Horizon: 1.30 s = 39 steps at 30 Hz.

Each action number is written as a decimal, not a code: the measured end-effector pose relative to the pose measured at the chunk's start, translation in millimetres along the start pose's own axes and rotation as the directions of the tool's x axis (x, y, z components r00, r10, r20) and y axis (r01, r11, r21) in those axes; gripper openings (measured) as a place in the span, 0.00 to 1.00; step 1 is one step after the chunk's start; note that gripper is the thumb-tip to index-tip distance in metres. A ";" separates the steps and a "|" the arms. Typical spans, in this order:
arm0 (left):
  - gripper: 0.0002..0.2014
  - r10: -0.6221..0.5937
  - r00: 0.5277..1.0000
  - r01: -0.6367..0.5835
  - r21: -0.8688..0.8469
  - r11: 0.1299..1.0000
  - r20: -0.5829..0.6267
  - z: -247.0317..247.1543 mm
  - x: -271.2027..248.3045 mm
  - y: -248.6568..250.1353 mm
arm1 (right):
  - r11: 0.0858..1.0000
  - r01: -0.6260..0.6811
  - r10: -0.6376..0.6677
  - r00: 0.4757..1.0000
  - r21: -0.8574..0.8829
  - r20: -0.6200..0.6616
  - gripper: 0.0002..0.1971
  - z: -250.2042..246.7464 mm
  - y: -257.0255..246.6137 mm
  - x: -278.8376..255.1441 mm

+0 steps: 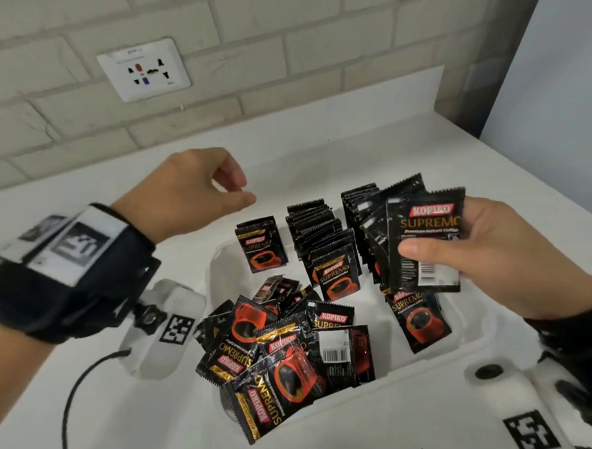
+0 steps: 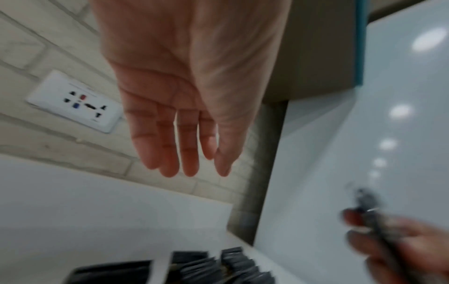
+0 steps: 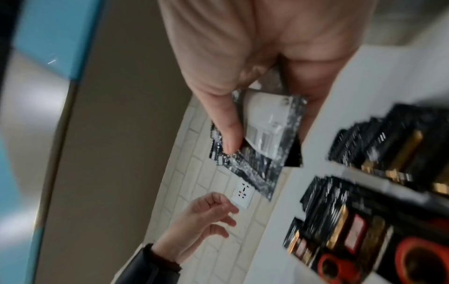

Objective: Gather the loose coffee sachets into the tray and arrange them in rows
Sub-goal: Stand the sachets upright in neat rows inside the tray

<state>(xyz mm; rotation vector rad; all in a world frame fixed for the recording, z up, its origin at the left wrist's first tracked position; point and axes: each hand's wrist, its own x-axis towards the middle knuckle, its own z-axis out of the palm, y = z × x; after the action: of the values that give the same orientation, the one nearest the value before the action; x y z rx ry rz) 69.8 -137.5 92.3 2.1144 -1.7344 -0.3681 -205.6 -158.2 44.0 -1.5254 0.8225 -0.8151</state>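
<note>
A white tray (image 1: 428, 358) on the counter holds black Kopiko coffee sachets. Upright rows of sachets (image 1: 317, 230) stand at its far side, and a loose pile of sachets (image 1: 277, 349) lies at its near left, spilling over the rim. My right hand (image 1: 488, 255) pinches a small stack of sachets (image 1: 425, 238) above the tray's right side, thumb on the front (image 3: 264, 124). My left hand (image 1: 197, 191) hovers above the counter left of the rows, fingers relaxed and holding nothing (image 2: 184, 134).
A white wall socket (image 1: 144, 69) sits on the brick wall behind. A white device with a black marker (image 1: 163, 329) and a cable lies left of the tray. A similar white marked piece (image 1: 524, 415) lies at the near right.
</note>
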 end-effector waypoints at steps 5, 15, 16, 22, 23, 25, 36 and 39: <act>0.20 0.100 0.953 -0.034 -0.225 0.974 0.287 -2.6 -25.0 37.9 | 0.925 -0.160 0.146 0.987 0.345 0.065 0.15 15.1 5.6 7.3; 0.02 0.099 0.928 0.117 -0.534 0.838 0.359 32.3 -25.7 44.5 | 0.842 -0.281 0.246 0.960 0.461 0.136 0.16 27.7 9.9 5.1; 0.05 0.098 0.926 0.133 -0.557 0.820 0.365 33.5 -25.6 43.7 | 0.842 -0.287 0.253 0.958 0.458 0.135 0.16 27.3 10.9 4.4; 0.08 0.094 0.929 0.170 -0.638 0.751 0.358 37.0 -24.0 42.7 | 0.836 -0.285 0.256 0.958 0.470 0.125 0.17 30.3 16.3 3.3; 0.07 0.092 0.932 0.171 -0.647 0.743 0.352 35.7 -23.6 43.4 | 0.832 -0.281 0.254 0.959 0.479 0.123 0.16 30.6 16.4 3.7; 0.08 0.100 0.937 0.159 -0.664 0.731 0.335 33.1 -23.5 44.8 | 0.827 -0.274 0.246 0.961 0.491 0.122 0.16 30.5 16.2 4.0; 0.16 0.403 0.903 -0.224 -0.638 0.737 0.148 17.1 -29.9 41.4 | 0.732 -0.332 0.237 0.943 0.595 0.234 0.30 25.2 20.3 5.6; 0.14 0.464 0.878 -0.360 -0.481 0.799 0.114 13.3 -27.6 40.2 | 0.697 -0.389 0.264 0.920 0.602 0.289 0.36 26.0 18.1 5.7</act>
<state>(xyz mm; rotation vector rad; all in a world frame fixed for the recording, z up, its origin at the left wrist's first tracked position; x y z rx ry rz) 23.1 -118.8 97.4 1.3603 -1.9483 -0.8149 -181.4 -151.6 23.8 -0.7736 0.5604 -0.5892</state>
